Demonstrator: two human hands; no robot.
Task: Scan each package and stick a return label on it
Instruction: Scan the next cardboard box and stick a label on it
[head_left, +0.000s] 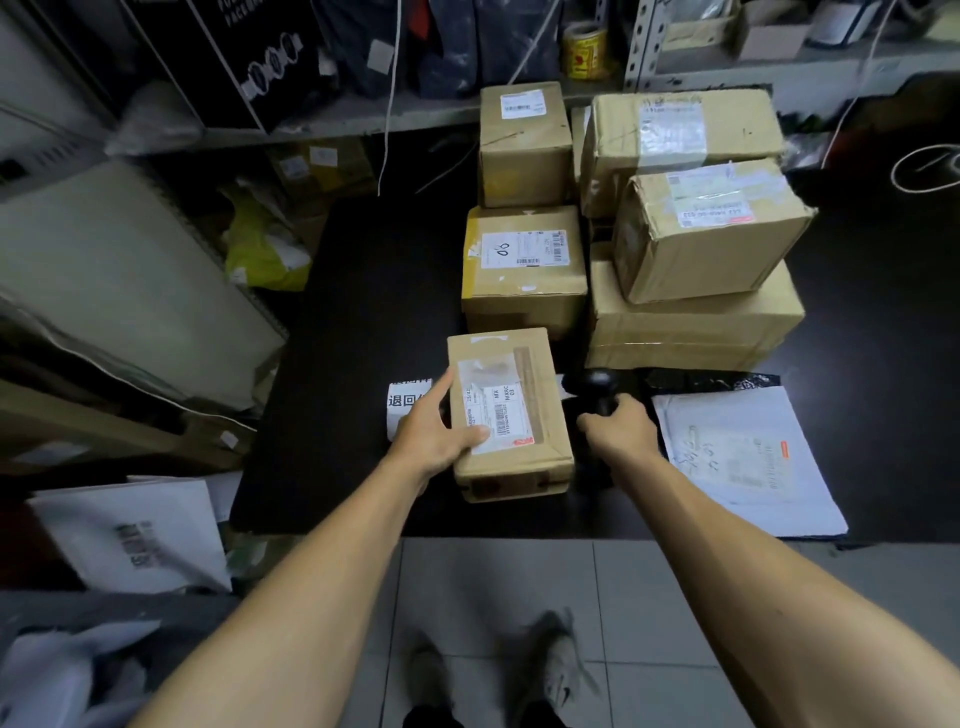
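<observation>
The left hand (434, 434) is gripping the box (509, 410) at lower centre of the frame, thumb lying across the near edge of its label (496, 413), fingers wrapped round the left side. The box is resting on the near part of the dark surface (353, 338). The right hand (618, 431) is curling round the handle of the scanner (592, 387), just right of the box, with the scanner head sitting beside the box's far right corner.

Judged procedure for the scan step:
- Be keeping the box flat and steady with the left hand.
- Be moving the thumb off the label; it is lying close to the barcode and may be blocking the read.
- Be tilting the scanner head toward the barcode; tape over the label may be causing glare.

A white sheet of return labels (408, 400) is lying partly hidden under the left hand and box; it is likely needed for the sticking step, so the box may have to be shifted to reach it.

To the right, a white mailer (748, 457) is lying on the surface, close to the right forearm. Farther up the frame, stacked boxes (524, 270) are crowding the centre and upper right, leaving little room beyond the held box. A tape roll (587, 49) is sitting on the shelf at top centre.
</observation>
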